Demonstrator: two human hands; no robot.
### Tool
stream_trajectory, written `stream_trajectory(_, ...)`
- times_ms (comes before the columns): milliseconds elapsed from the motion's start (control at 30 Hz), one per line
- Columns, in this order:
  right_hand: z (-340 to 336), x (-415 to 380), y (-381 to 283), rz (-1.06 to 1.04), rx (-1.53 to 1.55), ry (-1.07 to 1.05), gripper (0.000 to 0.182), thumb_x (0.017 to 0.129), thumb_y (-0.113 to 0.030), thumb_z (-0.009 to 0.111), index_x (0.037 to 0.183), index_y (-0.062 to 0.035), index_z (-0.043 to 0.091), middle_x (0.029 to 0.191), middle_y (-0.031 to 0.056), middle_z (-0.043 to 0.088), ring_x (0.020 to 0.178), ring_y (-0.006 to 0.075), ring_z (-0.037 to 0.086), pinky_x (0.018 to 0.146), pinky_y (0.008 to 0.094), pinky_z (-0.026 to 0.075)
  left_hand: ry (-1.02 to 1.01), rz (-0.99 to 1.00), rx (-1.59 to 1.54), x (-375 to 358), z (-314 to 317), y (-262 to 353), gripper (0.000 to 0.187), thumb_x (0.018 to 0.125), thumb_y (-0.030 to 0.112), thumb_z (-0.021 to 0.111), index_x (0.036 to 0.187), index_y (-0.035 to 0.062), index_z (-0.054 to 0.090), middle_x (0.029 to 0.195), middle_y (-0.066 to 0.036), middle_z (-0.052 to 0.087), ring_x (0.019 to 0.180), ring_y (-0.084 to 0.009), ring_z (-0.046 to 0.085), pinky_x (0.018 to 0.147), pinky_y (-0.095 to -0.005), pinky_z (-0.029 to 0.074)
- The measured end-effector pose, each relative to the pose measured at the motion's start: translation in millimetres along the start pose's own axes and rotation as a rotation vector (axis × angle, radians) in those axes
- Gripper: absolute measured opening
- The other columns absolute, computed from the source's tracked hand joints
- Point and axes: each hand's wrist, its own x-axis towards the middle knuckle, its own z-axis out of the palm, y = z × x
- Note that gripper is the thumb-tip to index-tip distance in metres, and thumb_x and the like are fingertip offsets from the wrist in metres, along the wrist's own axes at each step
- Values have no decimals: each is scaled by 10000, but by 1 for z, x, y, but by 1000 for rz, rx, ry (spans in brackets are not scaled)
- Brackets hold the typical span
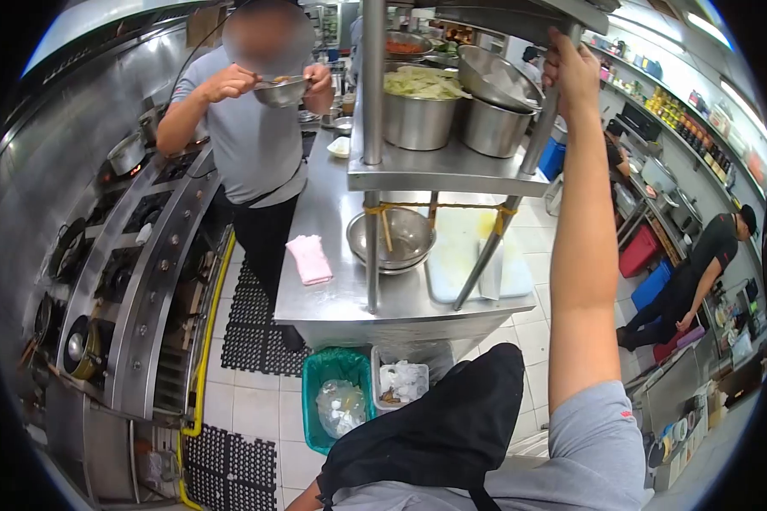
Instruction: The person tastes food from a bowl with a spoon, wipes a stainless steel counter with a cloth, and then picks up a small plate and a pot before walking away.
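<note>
My right arm reaches far up, and my right hand (569, 75) is wrapped round the metal shelf post (539, 140), just under the top shelf (503, 21). Beside that hand, a steel bowl (498, 77) rests tilted on a steel pot (496, 128). Left of these stands another pot (418, 121) heaped with pale green cut vegetables (422, 83). My left hand is out of view; only a bit of that arm shows at the bottom edge, beside my black apron (426, 417).
A co-worker (256, 128) holds a metal bowl (281, 92) across the counter (315, 294). Below the shelf lie stacked bowls (392, 238), a cutting board (452, 264) with a knife (491, 271), and a pink cloth (309, 260). A green bin (311, 400) stands on the floor. Stoves (136, 281) line the left.
</note>
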Motion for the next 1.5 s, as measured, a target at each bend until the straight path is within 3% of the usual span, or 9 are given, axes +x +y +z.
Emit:
stream_trajectory(167,2,-3,-2,-13,-13,17,195,906,-208,677,819,-89,550,586,-44,418,447,70,390,397,252,330,-36,78,86,34,-44,-8,542,939,326,613,1370,63,416,1408,-104,353,1288,-268,322,1066,-465,275)
stream_trajectory(333,-6,10,12,-46,-159,96,174,889,-210,690,866,-87,570,591,-36,451,437,67,414,383,254,331,-127,153,249,60,-126,-14,549,941,332,610,1378,66,410,1420,-104,345,1300,-271,314,1074,-469,269)
stream_trajectory(400,-5,5,7,-33,-78,46,183,884,-207,693,862,-80,564,590,-28,459,427,70,413,379,259,331,-165,179,300,69,-149,-10,551,942,334,608,1381,67,407,1425,-105,341,1304,-273,311,1077,-471,267)
stream_trajectory(967,-7,7,10,-155,-152,69,262,876,-242,697,792,-21,584,603,7,521,478,88,487,402,273,398,-233,182,519,74,-244,0,573,951,351,598,1409,78,386,1465,-107,314,1343,-283,285,1105,-485,246)
stream_trajectory(1200,-5,0,0,-70,-98,50,253,883,-246,690,811,-24,592,604,-4,517,479,82,475,407,267,389,-227,162,564,64,-267,4,582,955,358,593,1420,82,377,1482,-108,303,1359,-287,274,1117,-491,237)
stream_trajectory(1267,-6,3,4,-94,-132,80,333,830,-320,699,853,10,667,590,53,584,467,139,552,448,315,461,-222,158,578,62,-275,6,585,956,360,592,1423,83,374,1487,-109,300,1364,-288,270,1120,-493,235)
stream_trajectory(1467,-7,7,10,-103,-116,48,356,834,-338,703,843,14,650,614,43,591,483,130,549,451,304,456,-196,146,614,55,-297,10,593,959,366,588,1433,87,366,1501,-109,290,1378,-292,261,1130,-498,228)
stream_trajectory(1500,-5,3,7,-99,-98,50,284,866,-285,690,827,-15,613,607,9,541,466,99,485,427,283,397,-192,146,619,55,-301,11,594,960,367,588,1434,88,365,1503,-110,289,1380,-293,259,1131,-499,226)
